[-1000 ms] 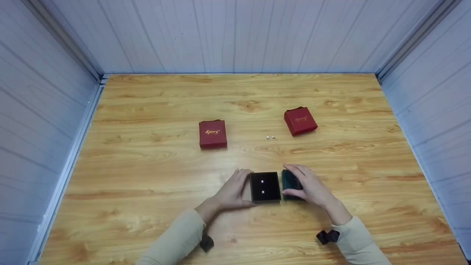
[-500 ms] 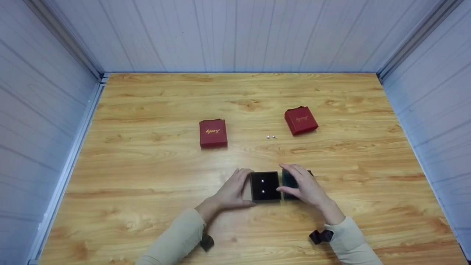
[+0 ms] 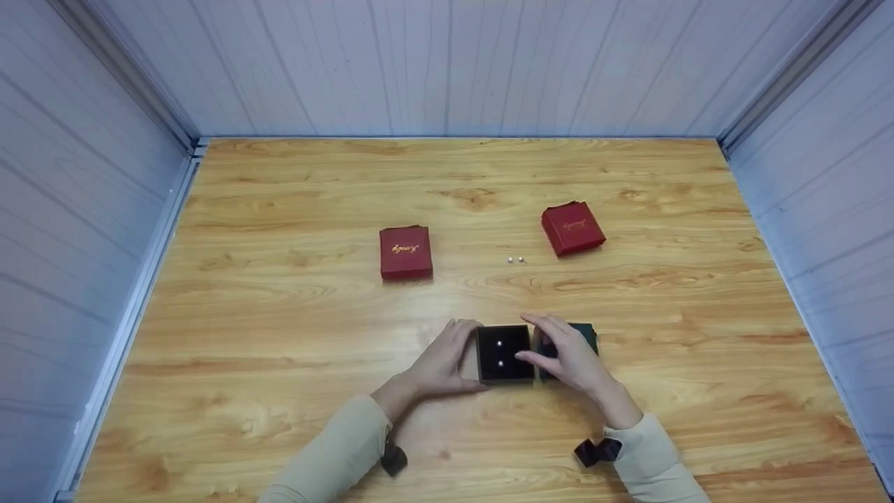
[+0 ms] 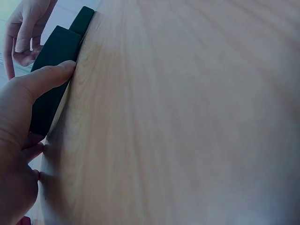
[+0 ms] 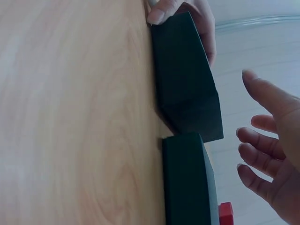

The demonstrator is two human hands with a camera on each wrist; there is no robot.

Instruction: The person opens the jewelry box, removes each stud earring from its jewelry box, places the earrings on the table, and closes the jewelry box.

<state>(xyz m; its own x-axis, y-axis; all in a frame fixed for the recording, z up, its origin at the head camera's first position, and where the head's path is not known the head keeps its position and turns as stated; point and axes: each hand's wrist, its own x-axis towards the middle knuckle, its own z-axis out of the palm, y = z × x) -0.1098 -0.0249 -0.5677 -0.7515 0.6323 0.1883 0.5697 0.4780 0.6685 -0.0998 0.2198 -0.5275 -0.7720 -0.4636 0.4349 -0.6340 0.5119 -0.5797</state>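
A dark green jewelry box (image 3: pixel 505 381) stands uncovered on the table in the head view, with two small stud earrings (image 3: pixel 500 353) on its black insert. My left hand (image 3: pixel 436 363) holds the box from its left side, thumb along the near wall and fingers at the far corner; the left wrist view shows the thumb on the green wall (image 4: pixel 55 51). Just right of the box lies its green lid (image 3: pixel 585 337), partly hidden under my right hand (image 3: pixel 576 360). That hand hovers with fingers spread and nothing between them, and in the right wrist view it is apart from both green pieces.
Farther back on the wooden table (image 3: pixel 279 314) sit a red jewelry box (image 3: pixel 406 253) on the left and another red jewelry box (image 3: pixel 573 229) on the right. Two loose stud earrings (image 3: pixel 515 260) lie between them. Pale panels (image 3: pixel 447 70) wall the table at the back and sides.
My right hand has moved left from the green lid, its thumb and fingertips now reaching over the open box's right edge. The left hand has kept its hold on the box.
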